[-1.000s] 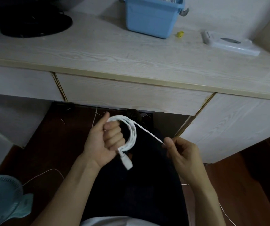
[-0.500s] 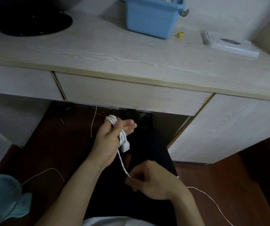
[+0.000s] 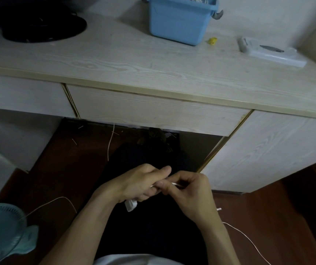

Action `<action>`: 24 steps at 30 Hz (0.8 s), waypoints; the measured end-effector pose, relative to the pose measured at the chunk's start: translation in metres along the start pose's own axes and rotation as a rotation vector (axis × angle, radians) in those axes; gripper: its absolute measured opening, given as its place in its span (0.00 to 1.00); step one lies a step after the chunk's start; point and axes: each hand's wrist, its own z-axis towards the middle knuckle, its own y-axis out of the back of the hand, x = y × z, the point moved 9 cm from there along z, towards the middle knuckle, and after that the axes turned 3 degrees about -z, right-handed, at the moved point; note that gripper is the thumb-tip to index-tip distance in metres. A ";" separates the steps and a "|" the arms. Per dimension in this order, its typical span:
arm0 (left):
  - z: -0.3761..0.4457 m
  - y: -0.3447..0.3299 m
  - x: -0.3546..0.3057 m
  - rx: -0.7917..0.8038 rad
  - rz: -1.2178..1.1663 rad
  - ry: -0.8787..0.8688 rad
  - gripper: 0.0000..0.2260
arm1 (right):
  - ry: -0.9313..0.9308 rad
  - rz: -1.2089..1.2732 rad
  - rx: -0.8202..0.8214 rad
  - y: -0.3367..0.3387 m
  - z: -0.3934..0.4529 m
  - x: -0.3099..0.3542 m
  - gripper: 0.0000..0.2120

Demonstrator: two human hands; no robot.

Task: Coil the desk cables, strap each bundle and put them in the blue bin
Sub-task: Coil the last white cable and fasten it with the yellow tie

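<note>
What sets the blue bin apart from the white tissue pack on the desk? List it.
The blue bin is a tall, open-topped tub; the white tissue pack is low and flat. The blue bin shows things inside at its rim; the white tissue pack is closed except for a dark slot on top. Both sit on the desk, untouched by either hand.

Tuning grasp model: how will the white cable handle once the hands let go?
Probably floppy: white cable bends tightly between left hand and right hand. Likely light. The plug dangles, so unstrapped loops may spring open.
</note>
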 end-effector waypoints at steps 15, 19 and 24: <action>-0.011 -0.009 -0.014 0.497 -0.829 -0.164 0.18 | -0.148 0.099 -0.243 0.026 0.002 -0.039 0.25; -0.011 0.049 -0.044 0.338 -1.350 -0.556 0.18 | -0.201 -0.002 -0.168 0.031 0.002 -0.053 0.22; -0.019 0.092 -0.022 -0.412 -1.350 -0.677 0.15 | -0.182 -0.137 0.130 -0.002 0.003 -0.044 0.13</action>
